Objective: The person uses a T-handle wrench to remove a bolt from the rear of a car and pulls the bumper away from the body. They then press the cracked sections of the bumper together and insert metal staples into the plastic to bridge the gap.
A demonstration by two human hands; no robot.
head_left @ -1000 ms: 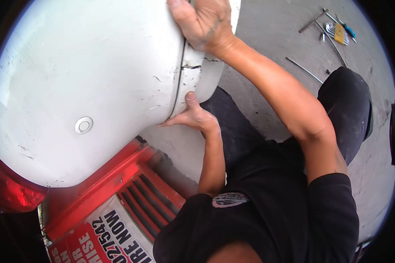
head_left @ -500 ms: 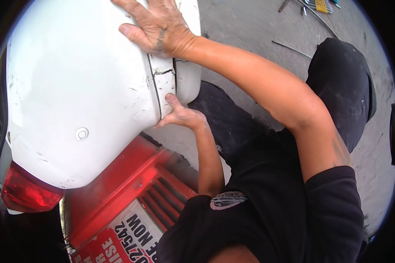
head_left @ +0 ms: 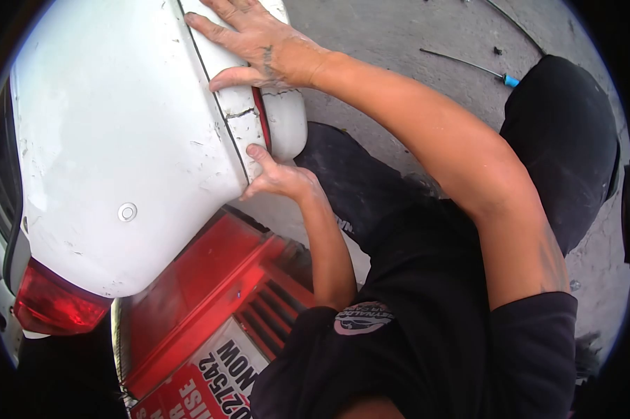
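Note:
My right hand (head_left: 273, 59) lies on the cracked white edge strip (head_left: 231, 108) of a scuffed white car body panel (head_left: 112, 126). Its fingers are spread and the thumb points left, just above the crack. Lower down, my left hand (head_left: 280, 178) grips the bottom end of that strip, thumb on its face and the other fingers curled at the edge, partly hidden. A dark seam runs between strip and panel. Right of the strip, a red sliver (head_left: 262, 119) shows in the gap beside another white part (head_left: 287, 119).
A red tail light (head_left: 56, 300) is at the lower left. Below the panel stands a red slatted object (head_left: 189, 293) with a printed sign (head_left: 221, 370). On the grey floor (head_left: 399, 28), near my knee (head_left: 559, 126), lies a thin rod with a blue handle (head_left: 510, 82).
My right hand has shifted from across the seam onto the edge strip. Red now shows in the gap beside it. My left hand keeps its hold. The view has shifted slightly.

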